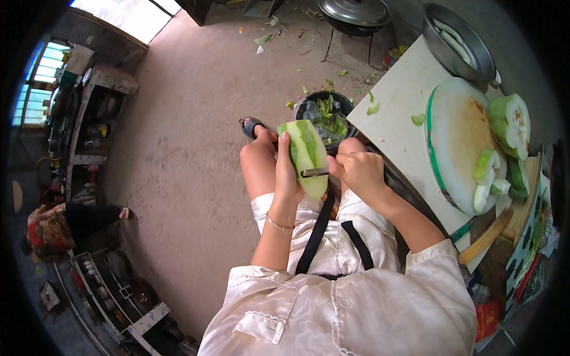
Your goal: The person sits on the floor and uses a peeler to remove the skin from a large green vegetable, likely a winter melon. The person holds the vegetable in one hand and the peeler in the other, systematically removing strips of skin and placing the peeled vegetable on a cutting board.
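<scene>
My left hand (287, 167) grips a long piece of pale green gourd (307, 151), its thumb along the rind. Strips of darker green skin run down the piece between peeled bands. My right hand (360, 171) is closed around the handle of a metal peeler (314, 172), whose head lies across the lower part of the gourd. Just beyond the gourd, between my knees, stands a black bin (349, 107) holding plastic and green scraps. To the right, a thick white round cutting board (458, 147) carries curved cut gourd pieces (483, 178); a large cut gourd (510, 124) rests at its far edge.
The white table (396, 142) bears a few peel scraps. A metal basin (463, 44) with pale gourd slices sits at its back corner. A lidded wok (354, 15) stands on a stand ahead. Far left, a person (58, 227) is beside shelves and a dish rack (107, 285).
</scene>
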A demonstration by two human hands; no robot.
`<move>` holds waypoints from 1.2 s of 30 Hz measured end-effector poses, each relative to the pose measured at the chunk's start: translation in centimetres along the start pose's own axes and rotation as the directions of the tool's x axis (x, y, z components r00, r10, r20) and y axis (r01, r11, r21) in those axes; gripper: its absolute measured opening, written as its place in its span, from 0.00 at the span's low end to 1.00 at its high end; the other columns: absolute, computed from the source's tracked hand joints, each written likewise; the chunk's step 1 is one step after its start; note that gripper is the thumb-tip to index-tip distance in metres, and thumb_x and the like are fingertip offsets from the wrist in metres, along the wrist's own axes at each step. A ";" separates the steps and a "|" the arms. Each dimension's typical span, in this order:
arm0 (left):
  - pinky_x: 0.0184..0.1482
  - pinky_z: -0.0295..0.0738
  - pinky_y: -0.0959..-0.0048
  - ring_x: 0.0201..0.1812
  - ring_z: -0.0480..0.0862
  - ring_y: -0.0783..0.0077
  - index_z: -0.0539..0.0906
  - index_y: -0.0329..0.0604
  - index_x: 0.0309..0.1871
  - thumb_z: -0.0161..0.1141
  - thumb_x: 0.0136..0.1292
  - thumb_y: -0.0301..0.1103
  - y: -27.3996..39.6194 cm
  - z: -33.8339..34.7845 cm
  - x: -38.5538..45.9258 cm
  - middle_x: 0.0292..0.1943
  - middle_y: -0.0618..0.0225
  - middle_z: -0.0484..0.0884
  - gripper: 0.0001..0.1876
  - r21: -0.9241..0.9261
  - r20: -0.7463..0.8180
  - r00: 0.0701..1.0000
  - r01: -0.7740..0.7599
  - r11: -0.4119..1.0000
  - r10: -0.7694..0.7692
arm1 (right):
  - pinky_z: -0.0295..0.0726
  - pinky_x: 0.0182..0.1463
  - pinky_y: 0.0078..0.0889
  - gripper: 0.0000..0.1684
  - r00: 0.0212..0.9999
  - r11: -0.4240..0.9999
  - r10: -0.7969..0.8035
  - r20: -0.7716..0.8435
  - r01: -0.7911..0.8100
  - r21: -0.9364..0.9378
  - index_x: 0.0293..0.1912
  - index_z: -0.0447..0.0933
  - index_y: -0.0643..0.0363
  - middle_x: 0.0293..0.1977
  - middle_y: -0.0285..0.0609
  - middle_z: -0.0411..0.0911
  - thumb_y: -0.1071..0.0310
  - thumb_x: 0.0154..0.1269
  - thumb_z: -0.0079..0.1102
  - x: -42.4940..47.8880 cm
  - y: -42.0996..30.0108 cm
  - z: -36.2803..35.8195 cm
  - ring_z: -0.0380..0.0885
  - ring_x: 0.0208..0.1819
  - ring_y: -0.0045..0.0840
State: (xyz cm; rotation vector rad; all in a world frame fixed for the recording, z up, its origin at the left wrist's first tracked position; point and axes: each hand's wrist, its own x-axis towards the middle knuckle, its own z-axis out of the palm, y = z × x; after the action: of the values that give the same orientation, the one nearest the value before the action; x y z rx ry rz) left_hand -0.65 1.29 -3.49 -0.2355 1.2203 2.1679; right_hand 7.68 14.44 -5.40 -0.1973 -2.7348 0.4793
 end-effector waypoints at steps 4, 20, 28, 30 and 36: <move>0.43 0.77 0.72 0.41 0.79 0.73 0.73 0.43 0.50 0.43 0.69 0.54 -0.6 -0.7 0.7 0.41 0.67 0.78 0.23 -0.077 -0.029 0.999 0.026 0.997 -0.029 | 0.68 0.16 0.36 0.30 0.997 0.997 0.071 0.017 -0.071 0.009 0.13 0.73 0.55 0.09 0.45 0.66 0.47 0.65 0.47 0.9 0.0 0.2 0.70 0.12 0.39; 0.51 0.73 0.72 0.49 0.75 0.73 0.65 0.52 0.58 0.41 0.70 0.52 -4.2 0.8 -0.3 0.50 0.67 0.72 0.20 -0.082 0.007 1.000 0.019 0.996 -0.019 | 0.76 0.27 0.45 0.37 0.934 0.959 0.282 0.221 -0.268 -0.089 0.18 0.79 0.57 0.14 0.50 0.75 0.37 0.65 0.39 6.1 1.6 1.3 0.78 0.20 0.44; 0.45 0.77 0.70 0.40 0.81 0.71 0.74 0.43 0.51 0.45 0.67 0.56 -3.3 0.3 2.0 0.42 0.65 0.80 0.25 -0.212 0.115 0.970 0.235 0.949 -0.215 | 0.74 0.36 0.41 0.41 0.755 0.741 0.510 0.412 -0.629 0.235 0.26 0.77 0.59 0.21 0.47 0.77 0.32 0.65 0.31 8.2 6.9 3.3 0.78 0.30 0.44; 0.48 0.76 0.68 0.44 0.80 0.68 0.73 0.41 0.54 0.45 0.68 0.53 -3.4 -0.5 2.6 0.46 0.63 0.79 0.24 -0.281 0.167 0.966 0.237 0.930 -0.196 | 0.73 0.35 0.38 0.39 0.796 0.706 0.477 0.371 -0.599 0.377 0.25 0.75 0.59 0.19 0.45 0.75 0.33 0.66 0.33 7.6 6.4 3.2 0.76 0.26 0.42; 0.56 0.73 0.64 0.55 0.75 0.60 0.63 0.33 0.62 0.51 0.61 0.30 -1.2 -0.7 1.2 0.55 0.56 0.74 0.25 -0.215 0.349 0.930 0.197 0.957 -0.113 | 0.66 0.26 0.34 0.31 0.911 0.712 0.328 0.251 -0.413 0.568 0.26 0.71 0.63 0.15 0.47 0.67 0.43 0.69 0.41 4.2 3.1 0.2 0.66 0.18 0.35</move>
State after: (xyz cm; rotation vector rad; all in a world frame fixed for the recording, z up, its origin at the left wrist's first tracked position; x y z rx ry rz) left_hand -1.01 1.71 -5.27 -0.0596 0.7174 2.1096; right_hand 3.96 18.12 -5.33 -0.5649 -2.4852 1.5125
